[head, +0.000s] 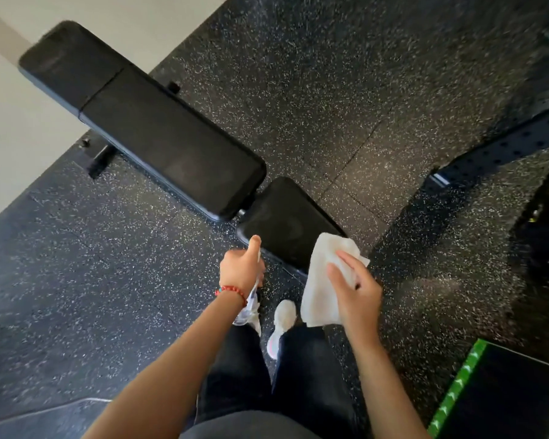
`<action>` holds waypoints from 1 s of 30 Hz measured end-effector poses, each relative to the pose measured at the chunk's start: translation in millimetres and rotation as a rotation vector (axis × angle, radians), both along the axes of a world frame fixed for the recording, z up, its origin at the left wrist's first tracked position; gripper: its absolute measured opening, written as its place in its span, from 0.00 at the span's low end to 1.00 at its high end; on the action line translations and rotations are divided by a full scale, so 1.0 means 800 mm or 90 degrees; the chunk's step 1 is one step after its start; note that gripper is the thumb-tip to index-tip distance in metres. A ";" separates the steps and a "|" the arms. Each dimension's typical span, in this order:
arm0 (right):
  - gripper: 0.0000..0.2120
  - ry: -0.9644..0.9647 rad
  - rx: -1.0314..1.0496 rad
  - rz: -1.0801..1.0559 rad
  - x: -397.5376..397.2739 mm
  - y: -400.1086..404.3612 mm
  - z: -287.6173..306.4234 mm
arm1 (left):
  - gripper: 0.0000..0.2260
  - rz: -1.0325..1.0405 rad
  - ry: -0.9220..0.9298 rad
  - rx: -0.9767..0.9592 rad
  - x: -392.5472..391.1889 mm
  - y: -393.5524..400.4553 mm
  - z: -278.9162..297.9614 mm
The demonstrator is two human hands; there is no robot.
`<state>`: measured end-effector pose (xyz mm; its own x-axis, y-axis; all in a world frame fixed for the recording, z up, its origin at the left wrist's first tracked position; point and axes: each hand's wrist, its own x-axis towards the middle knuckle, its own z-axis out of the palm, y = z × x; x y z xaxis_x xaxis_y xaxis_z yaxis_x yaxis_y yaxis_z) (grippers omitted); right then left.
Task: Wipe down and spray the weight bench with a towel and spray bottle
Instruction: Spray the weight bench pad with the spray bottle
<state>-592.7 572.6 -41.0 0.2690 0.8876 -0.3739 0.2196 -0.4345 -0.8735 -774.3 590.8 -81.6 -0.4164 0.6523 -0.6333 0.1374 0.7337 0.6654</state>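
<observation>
A black padded weight bench runs from the upper left down to a small seat pad just ahead of me. My left hand is closed around a spray bottle, mostly hidden under the hand and wrist, with its nozzle end near the seat pad's near corner. My right hand grips a white towel, which hangs over the near right edge of the seat pad.
Speckled black rubber flooring lies all around the bench. A black perforated rack beam crosses at the right, with dark equipment behind it. A green-edged black mat sits at the lower right. My feet stand just below the seat pad.
</observation>
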 end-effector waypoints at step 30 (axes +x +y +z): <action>0.12 -0.011 0.032 0.122 -0.037 0.072 0.008 | 0.28 0.170 -0.029 0.018 -0.064 0.045 0.007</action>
<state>-622.4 629.9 -34.6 0.0993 0.9406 -0.3247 0.3097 -0.3394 -0.8882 -825.4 626.4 -76.2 -0.5483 0.5400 -0.6386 -0.0892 0.7215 0.6866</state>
